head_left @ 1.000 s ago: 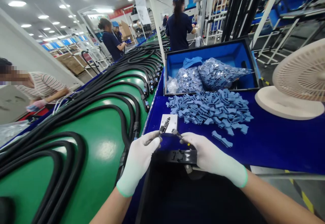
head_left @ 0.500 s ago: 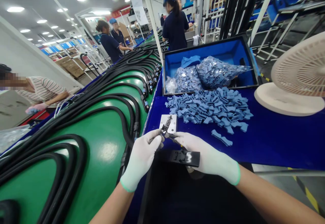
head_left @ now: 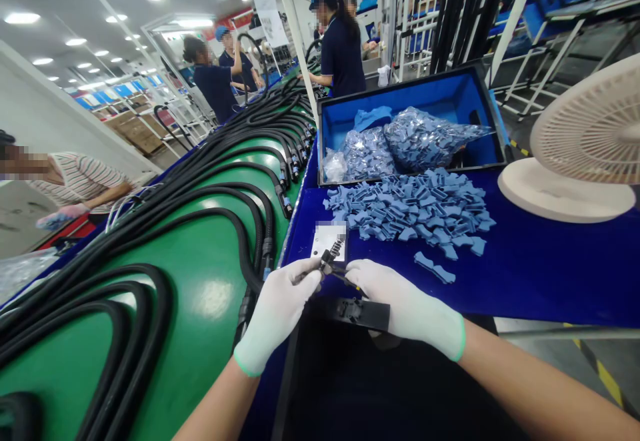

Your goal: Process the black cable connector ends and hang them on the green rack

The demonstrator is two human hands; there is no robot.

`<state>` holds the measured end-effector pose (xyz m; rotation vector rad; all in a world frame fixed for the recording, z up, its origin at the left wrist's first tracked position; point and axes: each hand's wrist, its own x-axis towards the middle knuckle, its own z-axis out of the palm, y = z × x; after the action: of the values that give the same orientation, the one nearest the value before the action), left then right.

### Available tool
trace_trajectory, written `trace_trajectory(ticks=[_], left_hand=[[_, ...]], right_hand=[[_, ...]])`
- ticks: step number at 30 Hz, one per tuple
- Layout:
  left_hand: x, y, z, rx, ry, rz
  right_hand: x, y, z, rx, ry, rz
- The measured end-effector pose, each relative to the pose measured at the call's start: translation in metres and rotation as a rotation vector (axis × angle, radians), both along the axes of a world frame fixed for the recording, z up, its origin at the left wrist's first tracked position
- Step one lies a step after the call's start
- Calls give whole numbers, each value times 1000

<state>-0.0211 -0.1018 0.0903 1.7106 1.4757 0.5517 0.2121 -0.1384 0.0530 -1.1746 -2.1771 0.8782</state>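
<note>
1. Left hand (head_left: 279,309): white-gloved, fingertips pinched closed on a small black connector (head_left: 333,255).
2. Right hand (head_left: 400,302): white-gloved, grasping the same connector from the opposite side. The fingertips of the two hands almost meet.
3. The connector is held at the near edge of the blue desk (head_left: 525,274), just in front of a white plate (head_left: 325,235) lying flat on it.
4. A black fixture (head_left: 361,313) sits at the desk edge, directly below the hands and partly under the right one.
5. A pile of blue clips (head_left: 410,209) lies beyond the plate. One loose clip (head_left: 434,269) lies apart, nearer the right hand.
6. A blue tray (head_left: 440,104) behind the pile holds bagged clips.
7. A green conveyor (head_left: 200,281) to the left carries black cables (head_left: 235,137).
8. A white fan (head_left: 585,127) stands at the right of the desk.
</note>
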Motion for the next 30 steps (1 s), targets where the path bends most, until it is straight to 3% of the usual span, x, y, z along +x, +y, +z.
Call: trace_trajectory(ticks=[3,6,8,10,14,17,20,24,27,30], left_hand=[[0,14,0,-83,-130,-82],[5,30,-5,-312,-456,-221],[10,37,-8,-378,-588,-257],[14,41,-7,-299,-500,-224],[19,43,3,17,-56,-128],[19,41,5,77,41,-124],[18,37,1,83,74,-80],[18,36,-5,85,43,-35],[17,40,-7,55,-39,-94],[14,44,-13,-76,-256,-191]], right_hand=[[-3,2,-13,37,-71,-23],[-6,4,-18,37,-138,-37],[-7,3,-17,1,-162,-74],[-5,1,-13,-52,-144,-129],[1,-1,-4,-80,32,-140],[1,3,-7,-110,26,-135],[-3,12,-21,-144,-129,-183],[-9,23,-39,-83,-172,-204],[-7,21,-36,-91,-163,-198],[1,13,-24,-67,-171,-141]])
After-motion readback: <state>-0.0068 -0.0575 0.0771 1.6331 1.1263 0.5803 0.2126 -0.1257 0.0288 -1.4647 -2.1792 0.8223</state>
